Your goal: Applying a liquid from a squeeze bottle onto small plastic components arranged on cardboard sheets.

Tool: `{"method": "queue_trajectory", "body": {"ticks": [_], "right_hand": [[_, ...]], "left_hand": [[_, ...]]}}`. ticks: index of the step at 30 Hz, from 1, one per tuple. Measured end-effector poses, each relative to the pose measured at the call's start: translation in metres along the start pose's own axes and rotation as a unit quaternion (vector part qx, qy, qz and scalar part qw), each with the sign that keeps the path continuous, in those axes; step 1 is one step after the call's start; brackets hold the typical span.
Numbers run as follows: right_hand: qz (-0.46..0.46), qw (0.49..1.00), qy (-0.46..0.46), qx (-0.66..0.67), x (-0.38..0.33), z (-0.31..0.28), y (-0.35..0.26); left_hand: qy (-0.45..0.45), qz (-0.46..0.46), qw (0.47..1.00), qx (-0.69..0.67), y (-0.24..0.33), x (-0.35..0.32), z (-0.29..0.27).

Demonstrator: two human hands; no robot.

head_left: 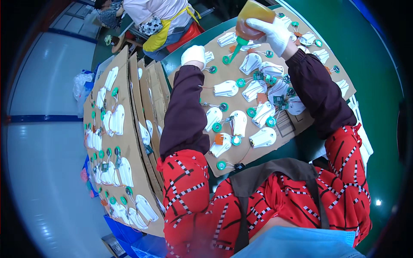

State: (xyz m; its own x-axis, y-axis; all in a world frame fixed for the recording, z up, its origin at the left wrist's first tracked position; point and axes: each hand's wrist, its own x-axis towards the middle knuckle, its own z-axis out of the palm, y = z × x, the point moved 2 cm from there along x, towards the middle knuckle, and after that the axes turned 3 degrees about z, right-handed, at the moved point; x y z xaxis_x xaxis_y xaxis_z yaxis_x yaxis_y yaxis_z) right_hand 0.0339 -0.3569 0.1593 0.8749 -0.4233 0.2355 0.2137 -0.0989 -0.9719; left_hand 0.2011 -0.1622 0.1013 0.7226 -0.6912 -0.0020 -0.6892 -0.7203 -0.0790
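My right hand, in a white glove, grips an amber squeeze bottle with a green nozzle tilted down toward a green ring on the cardboard sheet. My left hand, also gloved, rests on the sheet's left part beside a white plastic shell. Several white plastic shells, green round discs and small circuit boards joined by thin wires lie spread over the sheet.
To my left, several more cardboard sheets stand stacked on edge, loaded with the same white shells and green discs. Another person in a yellow apron sits at the far side. The green table runs along the right. Blue bins sit low on the left.
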Motion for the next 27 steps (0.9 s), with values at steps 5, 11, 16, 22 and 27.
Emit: {"method": "queue_trajectory", "body": {"ticks": [5, 11, 16, 22, 27], "right_hand": [[0.005, 0.997, -0.023, -0.078, 0.020, 0.019, 0.007], [-0.058, 0.998, -0.023, 0.015, 0.026, 0.062, 0.008], [-0.069, 0.995, 0.015, -0.069, 0.029, 0.081, 0.023], [-0.092, 0.977, 0.033, -0.188, 0.032, 0.096, 0.021], [-0.114, 0.973, 0.025, -0.200, 0.029, 0.101, 0.014]], "left_hand": [[0.009, 0.026, 0.999, 0.025, 0.004, 0.000, -0.001], [0.039, 0.029, 0.994, -0.095, -0.015, 0.003, -0.010], [0.050, 0.059, 0.992, -0.100, -0.021, 0.013, -0.005], [0.023, 0.066, 0.998, -0.007, -0.006, 0.009, -0.019], [-0.025, 0.033, 0.998, -0.045, -0.010, 0.020, -0.018]]}}
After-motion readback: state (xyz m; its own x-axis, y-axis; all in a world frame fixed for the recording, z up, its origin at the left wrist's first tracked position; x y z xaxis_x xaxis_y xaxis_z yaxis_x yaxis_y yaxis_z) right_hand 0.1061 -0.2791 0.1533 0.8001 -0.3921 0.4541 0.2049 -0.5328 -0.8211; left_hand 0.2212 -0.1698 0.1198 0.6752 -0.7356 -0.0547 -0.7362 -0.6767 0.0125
